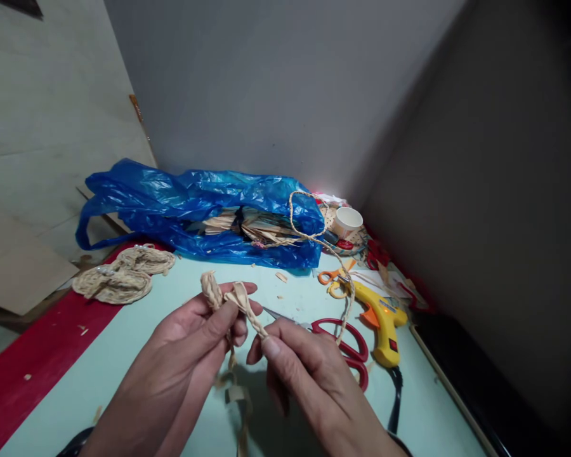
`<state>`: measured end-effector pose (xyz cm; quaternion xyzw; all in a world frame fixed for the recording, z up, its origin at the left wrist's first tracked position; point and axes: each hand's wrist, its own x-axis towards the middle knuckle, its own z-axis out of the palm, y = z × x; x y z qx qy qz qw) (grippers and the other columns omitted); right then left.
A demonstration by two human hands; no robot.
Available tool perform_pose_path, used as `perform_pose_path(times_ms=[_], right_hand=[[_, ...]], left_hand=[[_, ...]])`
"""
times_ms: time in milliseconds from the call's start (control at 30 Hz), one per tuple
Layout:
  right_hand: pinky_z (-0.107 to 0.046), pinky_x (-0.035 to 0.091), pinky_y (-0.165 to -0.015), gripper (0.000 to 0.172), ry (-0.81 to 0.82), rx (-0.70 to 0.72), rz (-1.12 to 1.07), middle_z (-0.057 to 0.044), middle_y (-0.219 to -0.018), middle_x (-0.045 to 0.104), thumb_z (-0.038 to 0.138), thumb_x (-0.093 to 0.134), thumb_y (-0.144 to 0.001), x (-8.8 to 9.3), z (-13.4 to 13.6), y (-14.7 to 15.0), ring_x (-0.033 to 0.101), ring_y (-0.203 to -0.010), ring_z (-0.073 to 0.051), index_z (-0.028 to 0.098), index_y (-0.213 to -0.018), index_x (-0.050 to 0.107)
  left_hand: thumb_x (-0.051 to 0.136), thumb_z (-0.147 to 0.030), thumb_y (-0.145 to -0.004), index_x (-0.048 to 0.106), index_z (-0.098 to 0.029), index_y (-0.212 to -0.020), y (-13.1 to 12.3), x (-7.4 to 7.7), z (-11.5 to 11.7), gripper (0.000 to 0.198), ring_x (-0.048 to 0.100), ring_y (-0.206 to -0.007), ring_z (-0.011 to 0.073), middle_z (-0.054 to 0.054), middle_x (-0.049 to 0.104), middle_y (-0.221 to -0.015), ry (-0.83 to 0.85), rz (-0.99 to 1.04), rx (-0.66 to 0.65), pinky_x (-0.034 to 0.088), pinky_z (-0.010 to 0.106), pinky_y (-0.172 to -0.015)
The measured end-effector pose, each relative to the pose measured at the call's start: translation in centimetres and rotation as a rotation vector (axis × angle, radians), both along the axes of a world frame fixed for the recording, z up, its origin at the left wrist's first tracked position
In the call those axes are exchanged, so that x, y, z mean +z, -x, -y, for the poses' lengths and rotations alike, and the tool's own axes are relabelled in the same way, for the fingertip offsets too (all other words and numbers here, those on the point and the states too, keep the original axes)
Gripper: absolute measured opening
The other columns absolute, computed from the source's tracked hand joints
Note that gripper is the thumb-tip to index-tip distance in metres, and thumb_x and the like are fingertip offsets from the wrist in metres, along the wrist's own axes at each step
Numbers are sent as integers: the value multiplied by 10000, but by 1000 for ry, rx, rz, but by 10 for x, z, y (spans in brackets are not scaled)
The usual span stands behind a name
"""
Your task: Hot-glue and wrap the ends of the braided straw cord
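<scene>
Near centre, above pale green tabletop: one braided straw cord, plaited, rough-edged. Left hand: thumb and fingers pinching cord beside thick plaited end. Right hand: thumb and forefinger pinching thinner stretch; hand partly blocks red-handled scissors. Thin braid emerges behind it, crosses orange-handled scissors, loops over blue crinkled plastic bag. Scissors: at least two pairs. Bag: dry flat strips inside. Left: two rounded straw coils. Right: one yellow glue gun. Far right: one white cup.
</scene>
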<state>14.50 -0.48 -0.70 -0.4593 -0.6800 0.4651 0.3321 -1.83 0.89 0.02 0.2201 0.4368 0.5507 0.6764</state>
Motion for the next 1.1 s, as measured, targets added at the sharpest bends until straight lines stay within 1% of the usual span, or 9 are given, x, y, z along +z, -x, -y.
perform_pose_path(times_ms=[100,267,433,500,567,700,833,967,1100], right_hand=[[-311,362,-663,461,-15,22,71,15,-686,562,531,362,-1050,-1,3,0,530,-678,-167,242,-707,468],[-315,402,-733,427,-63,59,104,5,-743,630,491,365,-1059,-2,6,-1,578,-756,-184,249,-737,508],[-274,438,-703,155,-128,-54,-35,18,-822,665,414,591,-972,-2,6,4,596,-744,-159,260,-975,615],[-264,430,-648,158,-150,-95,-94,22,-799,644,411,633,-956,-2,4,5,576,-701,-150,254,-962,615],[-258,403,-612,182,-188,-111,-108,34,-742,599,377,579,-1002,-1,3,4,531,-642,-134,251,-872,597],[-242,403,-626,227,-237,-73,-95,53,-719,580,295,517,-1048,5,0,-3,519,-619,-110,250,-839,595],[-240,430,-679,164,-280,-34,-53,55,-753,606,238,525,-1050,11,-3,-10,570,-678,-116,264,-925,629],[-250,451,-696,197,-417,8,56,49,-753,622,250,534,-1055,16,-2,-13,578,-662,-129,269,-905,660],[-280,494,-842,200,-437,176,182,0,-951,738,259,521,-1059,18,2,-15,684,-924,-179,271,-1013,715]], left_hand=[[993,-298,-499,738,-179,-713,0,1,1,353,570,-705,198,63,661,-734,-15,-13,24,592,315,-626],[915,-194,-575,701,-179,-704,-3,6,0,249,509,-616,158,42,600,-705,7,19,20,549,279,-538],[905,-192,-542,723,-195,-726,-6,3,4,259,635,-740,248,78,665,-780,45,-1,31,600,361,-654],[938,-236,-501,744,-199,-744,-7,0,6,314,667,-807,300,90,692,-824,31,-28,-18,610,401,-692],[961,-260,-489,757,-190,-748,-6,-1,6,338,657,-779,283,83,681,-794,14,-50,-55,602,370,-651],[932,-338,-623,795,-138,-812,-1,2,3,307,511,-578,154,53,590,-671,-40,-33,-87,516,254,-490],[776,-295,-830,803,-120,-943,4,4,-2,211,538,-584,156,109,652,-806,-13,16,-72,487,244,-440],[681,-314,-923,789,-120,-1036,6,-3,-5,250,668,-803,225,150,721,-957,-68,70,-120,610,305,-646],[628,-289,-951,784,-75,-1054,5,-5,-4,284,711,-1080,347,234,756,-1175,-66,49,-165,624,435,-886]])
